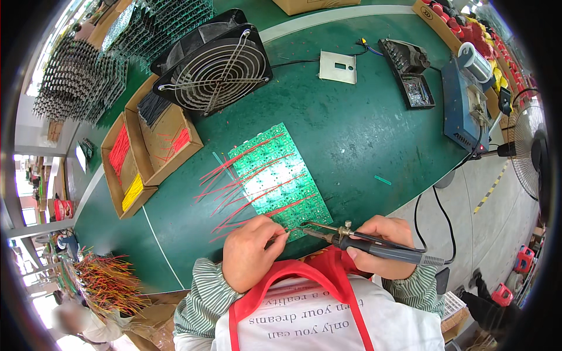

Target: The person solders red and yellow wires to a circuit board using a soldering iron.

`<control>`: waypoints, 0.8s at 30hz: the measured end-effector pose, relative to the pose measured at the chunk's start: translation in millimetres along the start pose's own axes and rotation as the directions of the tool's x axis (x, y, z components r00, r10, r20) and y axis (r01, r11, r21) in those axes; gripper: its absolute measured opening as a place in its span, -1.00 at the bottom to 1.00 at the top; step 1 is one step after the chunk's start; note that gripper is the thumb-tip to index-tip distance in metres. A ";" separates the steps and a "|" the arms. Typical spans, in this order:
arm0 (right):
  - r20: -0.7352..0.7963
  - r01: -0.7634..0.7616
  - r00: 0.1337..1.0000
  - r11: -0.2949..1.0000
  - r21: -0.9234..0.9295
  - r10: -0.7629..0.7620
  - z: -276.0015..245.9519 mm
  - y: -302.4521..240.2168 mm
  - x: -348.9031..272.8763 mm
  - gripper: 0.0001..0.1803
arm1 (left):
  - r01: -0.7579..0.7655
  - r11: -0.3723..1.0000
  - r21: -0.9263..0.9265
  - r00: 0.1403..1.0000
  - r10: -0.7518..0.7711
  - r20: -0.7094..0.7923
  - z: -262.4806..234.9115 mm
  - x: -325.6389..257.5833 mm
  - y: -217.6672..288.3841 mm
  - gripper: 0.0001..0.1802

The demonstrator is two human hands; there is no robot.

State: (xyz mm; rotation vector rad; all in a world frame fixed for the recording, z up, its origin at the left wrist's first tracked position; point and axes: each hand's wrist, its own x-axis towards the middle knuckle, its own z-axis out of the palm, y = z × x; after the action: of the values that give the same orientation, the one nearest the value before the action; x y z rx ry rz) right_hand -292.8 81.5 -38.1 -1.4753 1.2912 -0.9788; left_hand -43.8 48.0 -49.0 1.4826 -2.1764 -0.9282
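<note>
A green circuit board panel point(270, 153) lies on the table in front of me, with several thin red wires point(234, 192) running across it and fanning out past its left edge. At the panel's near edge my left hand point(249, 248) is closed in a pinch on what looks like a thin wire, its far end hidden by the fingers. My right hand point(386, 231) grips a soldering iron point(389, 251) with a curved metal feed tube fixed above it. The iron's tip points left and comes down at the near edge of the panel, close to my left fingertips.
A black fan point(219, 73) stands beyond the panel, beside cardboard trays point(153, 158) of red, yellow and dark wires. At the far right are a blue soldering station point(459, 108), a solder spool point(475, 61) and a black holder point(410, 70). Bundled wires point(111, 281) hang at the left.
</note>
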 end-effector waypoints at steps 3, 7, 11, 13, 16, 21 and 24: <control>-0.001 0.003 1.000 1.000 0.009 -0.003 -1.0 -0.1 0.0 -0.83 | 0.000 1.000 0.015 1.000 0.000 0.020 -0.5 0.4 0.1 -0.91; -0.014 0.008 1.000 1.000 0.011 -0.008 -4.5 -4.9 0.2 -0.81 | 0.013 1.000 0.011 1.000 -0.013 0.024 -2.6 0.0 2.0 -0.91; -0.043 0.040 0.998 0.999 0.020 -0.039 -6.4 -3.7 -1.8 -0.80 | -0.001 1.000 0.020 1.000 0.001 -0.022 -12.9 -1.7 2.3 -0.94; -0.046 0.041 0.998 0.999 -0.008 -0.041 -9.5 -0.1 -5.3 -0.80 | -0.017 0.991 0.135 0.995 0.030 -0.094 -32.2 -1.6 -1.9 -0.94; -0.057 0.031 0.998 0.999 -0.037 -0.033 -13.4 2.0 -9.7 -0.80 | 0.172 0.925 0.339 0.935 -0.045 -0.351 -56.6 2.0 8.7 -0.92; -0.092 0.026 0.995 0.998 -0.061 -0.031 -17.5 0.4 -11.3 -0.78 | -0.117 0.986 0.115 0.991 0.123 -0.050 -11.6 8.5 17.4 -0.92; -0.085 0.003 0.996 0.997 -0.075 -0.010 -19.7 -0.3 -11.8 -0.77 | -0.086 0.995 0.052 0.996 0.085 0.013 8.3 13.7 13.5 -0.92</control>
State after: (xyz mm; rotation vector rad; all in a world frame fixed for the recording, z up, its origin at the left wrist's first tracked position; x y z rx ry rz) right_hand -313.1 90.7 -32.5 -1.5093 1.3983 -1.0168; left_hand -63.5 41.3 -46.8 1.3985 -2.2695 -0.8587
